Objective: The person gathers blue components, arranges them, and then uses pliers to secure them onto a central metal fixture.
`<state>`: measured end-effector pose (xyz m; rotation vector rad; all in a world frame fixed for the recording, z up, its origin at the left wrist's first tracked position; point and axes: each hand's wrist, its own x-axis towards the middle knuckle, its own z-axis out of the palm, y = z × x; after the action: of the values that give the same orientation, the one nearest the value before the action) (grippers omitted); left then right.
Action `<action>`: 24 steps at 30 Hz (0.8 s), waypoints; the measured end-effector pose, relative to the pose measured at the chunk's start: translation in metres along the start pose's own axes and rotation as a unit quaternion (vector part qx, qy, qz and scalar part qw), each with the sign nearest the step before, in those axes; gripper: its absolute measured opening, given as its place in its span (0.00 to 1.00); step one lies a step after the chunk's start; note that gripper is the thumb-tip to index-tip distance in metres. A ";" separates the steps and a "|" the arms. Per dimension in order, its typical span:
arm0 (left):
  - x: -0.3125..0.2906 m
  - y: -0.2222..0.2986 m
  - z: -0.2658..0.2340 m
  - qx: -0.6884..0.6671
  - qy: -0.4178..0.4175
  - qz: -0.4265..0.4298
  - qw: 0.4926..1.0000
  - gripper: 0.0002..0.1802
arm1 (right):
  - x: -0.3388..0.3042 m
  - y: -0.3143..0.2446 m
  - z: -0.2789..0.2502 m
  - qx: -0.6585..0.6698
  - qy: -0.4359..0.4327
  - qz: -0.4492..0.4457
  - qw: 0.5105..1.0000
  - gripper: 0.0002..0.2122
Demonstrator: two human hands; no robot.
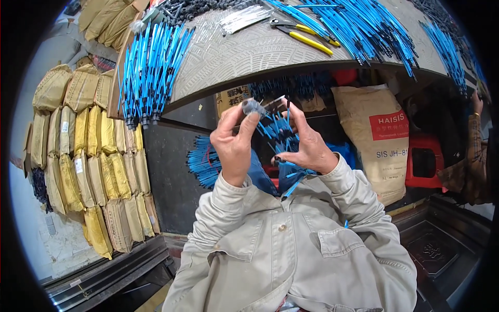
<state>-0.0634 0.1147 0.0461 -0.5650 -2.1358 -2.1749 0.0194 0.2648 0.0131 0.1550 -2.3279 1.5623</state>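
My left hand is raised in front of my chest, its thumb and fingers pinching a short grey ribbed fitting. Beside it, my right hand has its fingers curled around a thin rod with a pale end, which points toward the fitting. Whether the rod touches the fitting I cannot tell. Behind and below both hands is a bunch of thin blue tubes with black ends. Some tubes pass close to my right thumb, and their lower ends reach my lap.
Ahead is a table with piles of blue tubes, yellow-handled pliers and white sticks. More tubes lie below. A paper sack and red stool stand right, near another person's arm. Sacks are stacked left.
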 end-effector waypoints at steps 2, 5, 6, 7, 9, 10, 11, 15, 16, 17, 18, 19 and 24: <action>0.004 -0.002 0.003 0.001 0.002 -0.001 1.000 0.14 | -0.009 0.003 -0.002 -0.049 -0.008 -0.012 0.999 0.53; 0.010 -0.004 0.005 0.008 0.001 0.005 1.000 0.14 | -0.019 0.009 -0.001 -0.144 -0.017 -0.046 0.988 0.56; 0.011 -0.005 0.004 0.005 0.003 0.001 1.000 0.14 | -0.023 0.012 -0.001 -0.160 -0.029 -0.034 0.986 0.55; 0.011 -0.005 0.003 0.002 0.006 -0.002 1.000 0.14 | -0.026 0.013 0.000 -0.176 -0.041 -0.022 0.983 0.55; 0.014 -0.007 0.003 0.000 0.012 -0.008 1.000 0.14 | -0.030 0.017 0.002 -0.190 -0.056 -0.011 0.980 0.55; 0.017 -0.007 0.004 -0.009 0.014 -0.008 1.000 0.15 | -0.031 0.018 0.003 -0.204 -0.043 -0.022 0.978 0.55; 0.020 -0.008 0.004 -0.017 0.015 -0.009 1.000 0.15 | -0.032 0.019 0.004 -0.217 -0.030 -0.033 0.975 0.54; 0.018 -0.009 0.001 -0.056 0.021 -0.023 0.998 0.15 | -0.040 0.024 0.011 -0.246 -0.012 -0.055 0.968 0.53; 0.017 -0.009 0.001 -0.073 0.021 -0.028 0.997 0.16 | -0.042 0.024 0.011 -0.257 -0.007 -0.059 0.965 0.53; 0.017 -0.010 0.001 -0.073 0.022 -0.030 0.997 0.16 | -0.042 0.025 0.011 -0.256 -0.009 -0.058 0.965 0.53; 0.017 -0.010 0.000 -0.061 0.025 -0.025 0.997 0.16 | -0.043 0.025 0.011 -0.264 -0.017 -0.060 0.962 0.52; 0.017 -0.011 0.000 -0.049 0.027 -0.020 0.998 0.16 | -0.043 0.026 0.011 -0.272 -0.024 -0.063 0.960 0.51; 0.018 -0.010 0.003 -0.012 0.030 0.011 0.999 0.16 | -0.042 0.025 0.013 -0.323 -0.023 -0.089 0.942 0.49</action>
<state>-0.0827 0.1218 0.0414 -0.5138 -2.0671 -2.1796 0.0495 0.2589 -0.0268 0.2297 -2.6395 0.6597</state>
